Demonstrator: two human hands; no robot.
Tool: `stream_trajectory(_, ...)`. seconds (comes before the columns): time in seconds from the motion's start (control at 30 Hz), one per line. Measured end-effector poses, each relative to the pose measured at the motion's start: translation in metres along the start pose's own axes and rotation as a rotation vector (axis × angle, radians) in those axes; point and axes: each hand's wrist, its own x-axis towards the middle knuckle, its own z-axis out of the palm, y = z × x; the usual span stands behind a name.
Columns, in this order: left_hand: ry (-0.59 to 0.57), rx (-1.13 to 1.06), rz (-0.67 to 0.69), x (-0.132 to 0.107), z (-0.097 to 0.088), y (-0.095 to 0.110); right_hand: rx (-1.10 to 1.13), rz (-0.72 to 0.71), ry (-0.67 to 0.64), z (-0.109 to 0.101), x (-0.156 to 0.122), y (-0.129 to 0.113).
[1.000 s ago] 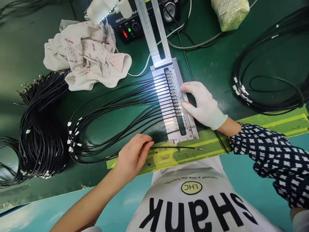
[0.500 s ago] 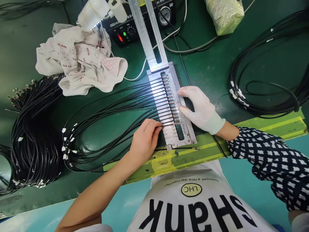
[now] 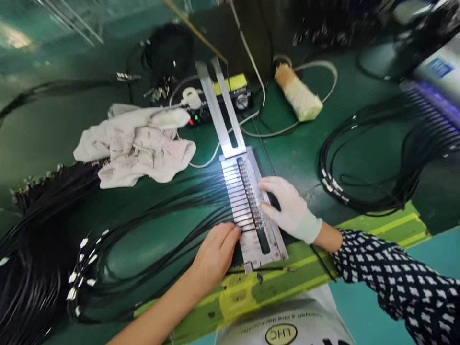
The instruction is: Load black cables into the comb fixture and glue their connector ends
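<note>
A metal slotted fixture (image 3: 249, 249) holds a row of black cables (image 3: 199, 230), their stripped ends lying across its long opening. My bare left hand (image 3: 215, 254) is at the fixture's left edge, thumb and fingers pinched on the nearest cable of the row. On the right edge rests my right hand (image 3: 293, 213) in a white glove, its thumb and index finger apart and touching the metal. Just in front of the fixture lies a single loose cable (image 3: 271, 270). Motion blur hides the fine detail of the cable ends.
A crumpled white cloth (image 3: 151, 148) and a black control box (image 3: 199, 115) sit behind. Bundled black cables (image 3: 32, 268) lie left; a coil (image 3: 327, 163) lies right. A wrapped block (image 3: 300, 98) is at the back. Yellow-green tape (image 3: 237, 292) lines the front edge.
The camera has tilted up, so everything sits lower in view and more of the table's back shows. Both hands keep nearly the same places on the fixture.
</note>
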Motion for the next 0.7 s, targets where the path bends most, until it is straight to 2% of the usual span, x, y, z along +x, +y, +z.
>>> stream_trajectory(0.23, 0.094, 0.032, 0.114, 0.008, -0.007, 0.001, 0.003, 0.015, 0.030, 0.001, -0.001, -0.004)
stream_trajectory(0.33, 0.103, 0.118, 0.094, 0.001, -0.011, 0.003, 0.018, 0.015, 0.043, 0.002, -0.001, -0.003)
stream_trajectory(0.43, 0.048, 0.155, 0.052, -0.007, -0.008, 0.003, 0.022, -0.002, 0.040, 0.002, 0.000, 0.000)
stream_trajectory(0.57, -0.019, 0.100, 0.035, -0.011, -0.004, 0.006, -0.012, -0.033, 0.017, 0.000, 0.000, 0.003)
stream_trajectory(0.7, -0.079, 0.005, -0.057, -0.019, -0.014, 0.020, 0.023, -0.047, 0.008, -0.003, -0.004, 0.002)
